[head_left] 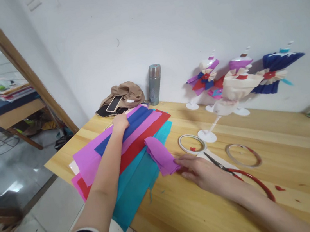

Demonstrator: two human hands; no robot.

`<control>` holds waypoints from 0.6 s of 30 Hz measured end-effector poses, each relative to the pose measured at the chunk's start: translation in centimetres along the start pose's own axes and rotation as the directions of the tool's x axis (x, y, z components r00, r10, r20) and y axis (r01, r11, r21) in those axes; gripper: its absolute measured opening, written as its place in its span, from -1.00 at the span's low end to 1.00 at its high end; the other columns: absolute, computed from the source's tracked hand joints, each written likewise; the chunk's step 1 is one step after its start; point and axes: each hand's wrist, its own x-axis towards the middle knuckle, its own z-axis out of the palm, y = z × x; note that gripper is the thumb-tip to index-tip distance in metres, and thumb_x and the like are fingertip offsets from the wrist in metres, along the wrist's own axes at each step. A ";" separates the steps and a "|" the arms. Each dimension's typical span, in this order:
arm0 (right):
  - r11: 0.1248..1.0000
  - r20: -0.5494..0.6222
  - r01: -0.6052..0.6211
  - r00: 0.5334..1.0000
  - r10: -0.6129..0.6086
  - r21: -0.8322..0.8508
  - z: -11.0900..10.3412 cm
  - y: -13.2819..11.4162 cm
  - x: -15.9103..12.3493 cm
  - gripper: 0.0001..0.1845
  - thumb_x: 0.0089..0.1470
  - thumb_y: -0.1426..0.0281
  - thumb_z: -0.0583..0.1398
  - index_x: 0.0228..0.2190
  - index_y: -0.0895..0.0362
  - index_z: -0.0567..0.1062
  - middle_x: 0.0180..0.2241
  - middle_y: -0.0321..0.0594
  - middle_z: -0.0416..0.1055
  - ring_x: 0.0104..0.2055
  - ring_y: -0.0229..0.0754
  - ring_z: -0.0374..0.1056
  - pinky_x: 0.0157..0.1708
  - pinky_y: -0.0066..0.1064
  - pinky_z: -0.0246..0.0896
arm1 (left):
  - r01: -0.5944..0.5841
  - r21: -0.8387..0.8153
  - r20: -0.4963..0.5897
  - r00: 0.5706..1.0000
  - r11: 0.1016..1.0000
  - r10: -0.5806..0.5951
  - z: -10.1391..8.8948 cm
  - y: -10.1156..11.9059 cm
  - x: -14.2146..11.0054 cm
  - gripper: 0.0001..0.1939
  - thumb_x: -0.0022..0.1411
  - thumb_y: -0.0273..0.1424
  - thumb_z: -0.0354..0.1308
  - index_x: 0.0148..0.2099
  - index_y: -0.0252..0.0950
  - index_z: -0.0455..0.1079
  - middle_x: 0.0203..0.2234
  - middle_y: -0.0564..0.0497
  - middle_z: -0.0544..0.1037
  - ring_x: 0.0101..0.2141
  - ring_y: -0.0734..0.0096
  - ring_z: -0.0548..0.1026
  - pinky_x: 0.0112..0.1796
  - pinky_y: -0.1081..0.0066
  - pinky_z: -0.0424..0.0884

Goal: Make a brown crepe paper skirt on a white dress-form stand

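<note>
The left hand (121, 124) is resting on a blue sheet (139, 122) in a pile of bright sheets (134, 155); its fingers are curling out of sight, so one cannot tell if it is gripping. The right hand (195, 168) is pinching the corner of a folded purple piece (163, 157), which is lying partly over the blue-green sheet (135, 182) and partly past its right edge, over the bench (196, 220). The blue-green sheet is poking out past the near edge of the bench, and other sheets are sticking out on the left. Wide wood is showing on the near side of the right hand. Beyond that hand, scissors (224, 167) and a white ring (185, 151) are lying close by, leaving less room there.
</note>
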 end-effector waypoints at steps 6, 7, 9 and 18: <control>1.000 0.021 -0.023 1.000 0.023 0.000 -0.3 -0.4 0.0 -0.67 0.15 0.60 0.10 -0.14 0.17 0.58 -0.02 0.02 0.55 0.01 0.02 0.49 0.02 -0.14 0.40 | 0.000 -0.007 -0.104 0.995 1.000 -0.001 -1.4 0.7 -0.7 -0.64 0.33 -0.50 0.04 0.12 -0.40 0.46 0.05 -0.34 0.57 0.09 0.03 0.54 0.04 0.27 0.48; 1.000 0.025 -0.028 0.999 0.028 -0.001 -0.4 -0.5 0.0 -0.67 0.15 0.60 0.10 -0.15 0.17 0.59 -0.03 0.03 0.55 0.00 0.02 0.50 0.01 -0.14 0.40 | 0.014 -0.007 -0.142 0.990 1.000 -0.015 -2.0 0.6 -1.0 -0.63 0.36 -0.50 0.00 0.15 -0.40 0.44 0.07 -0.35 0.55 0.10 0.02 0.53 0.06 0.24 0.47; 0.999 0.031 -0.041 0.999 0.041 -0.002 -0.4 -0.6 0.1 -0.67 0.16 0.60 0.10 -0.14 0.17 0.59 -0.03 0.03 0.54 -0.02 0.01 0.50 0.00 -0.15 0.41 | 0.051 -0.003 -0.233 0.971 0.999 -0.050 -3.3 0.2 -1.4 -0.58 0.39 -0.51 -0.09 0.21 -0.41 0.36 0.09 -0.38 0.52 0.13 -0.03 0.50 0.08 0.17 0.45; 0.999 0.044 -0.048 0.998 0.049 -0.025 0.0 -0.4 0.0 -0.68 0.20 0.56 0.08 -0.12 0.19 0.58 -0.03 0.04 0.53 -0.01 -0.01 0.49 0.02 -0.20 0.38 | -0.163 0.038 0.001 0.987 0.986 0.163 -1.5 1.8 -1.6 -0.72 0.26 -0.45 0.18 0.01 -0.31 0.54 0.01 -0.22 0.60 0.06 0.04 0.55 0.06 0.29 0.46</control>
